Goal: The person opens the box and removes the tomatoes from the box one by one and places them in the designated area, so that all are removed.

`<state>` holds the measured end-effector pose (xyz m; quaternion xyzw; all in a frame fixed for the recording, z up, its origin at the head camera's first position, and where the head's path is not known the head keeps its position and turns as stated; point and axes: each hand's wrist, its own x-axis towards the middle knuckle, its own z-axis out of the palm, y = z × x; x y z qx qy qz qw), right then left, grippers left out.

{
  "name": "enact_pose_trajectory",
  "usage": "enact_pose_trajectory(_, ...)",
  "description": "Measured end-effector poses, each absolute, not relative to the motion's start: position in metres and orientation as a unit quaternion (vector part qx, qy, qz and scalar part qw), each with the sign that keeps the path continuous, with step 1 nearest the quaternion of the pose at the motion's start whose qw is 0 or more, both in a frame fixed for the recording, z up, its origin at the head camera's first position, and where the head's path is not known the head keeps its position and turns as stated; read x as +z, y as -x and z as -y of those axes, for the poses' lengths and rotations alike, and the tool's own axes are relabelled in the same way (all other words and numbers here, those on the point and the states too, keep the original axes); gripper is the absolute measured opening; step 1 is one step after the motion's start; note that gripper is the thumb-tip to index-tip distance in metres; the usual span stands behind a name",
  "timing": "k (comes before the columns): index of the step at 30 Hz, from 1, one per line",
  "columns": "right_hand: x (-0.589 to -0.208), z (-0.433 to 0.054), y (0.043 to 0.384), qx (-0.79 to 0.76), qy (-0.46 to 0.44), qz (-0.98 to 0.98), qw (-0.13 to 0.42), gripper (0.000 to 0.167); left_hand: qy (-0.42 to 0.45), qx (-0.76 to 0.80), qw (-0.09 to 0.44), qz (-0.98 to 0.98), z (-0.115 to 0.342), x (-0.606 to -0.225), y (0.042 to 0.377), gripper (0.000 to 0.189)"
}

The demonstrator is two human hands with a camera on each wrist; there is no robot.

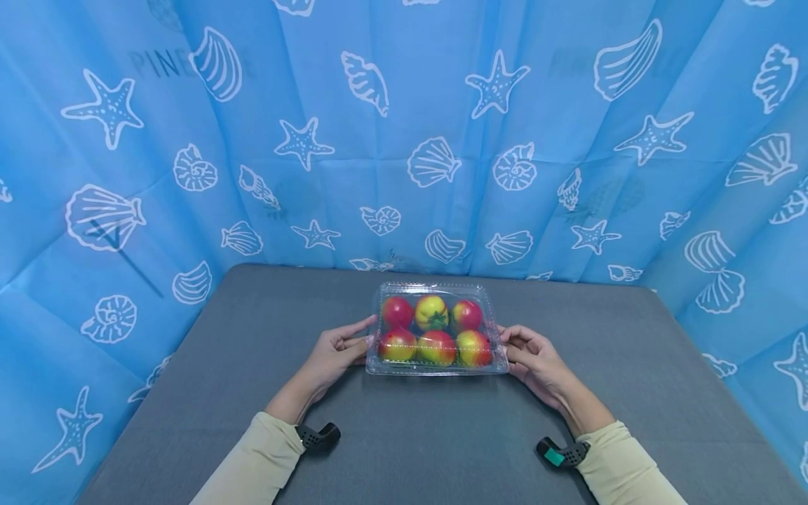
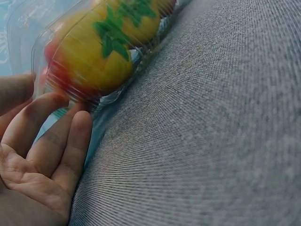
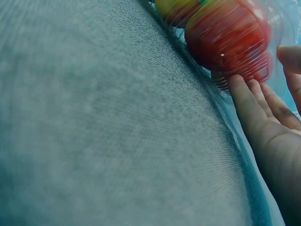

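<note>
A clear plastic clamshell container (image 1: 435,369) sits at the middle of the table toward its far side, lid down. Inside, two rows of round red-and-yellow fruits (image 1: 437,347) show through the plastic; one in the back row has green leaves facing up. At the container's left side, my left hand (image 1: 334,356) grips the rim, thumb above and fingers lower against the ribbed wall. My right hand (image 1: 539,363) holds the opposite side the same way. In the left wrist view, green leaves (image 2: 113,37) appear on fruits near the container's base.
A grey cloth-covered table (image 1: 429,449) lies under the container and both arms. Blue curtains (image 1: 391,126) with white shells and starfish hang behind and along both sides. Each wrist carries a black strap device (image 1: 318,436), and light sleeves cover the forearms.
</note>
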<state>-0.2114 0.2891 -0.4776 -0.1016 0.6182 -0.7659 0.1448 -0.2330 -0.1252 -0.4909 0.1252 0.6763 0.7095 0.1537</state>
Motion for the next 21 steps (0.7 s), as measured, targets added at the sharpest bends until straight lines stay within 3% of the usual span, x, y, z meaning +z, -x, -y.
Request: enact_pose_trajectory(21, -0.4777, -0.2889, 0.2115, -0.757, 0.111, -0.626, 0.153, 0.019, -0.133, 0.700, 0.162, -0.682, 0.1269, -0.4900, 0.2327, 0.058)
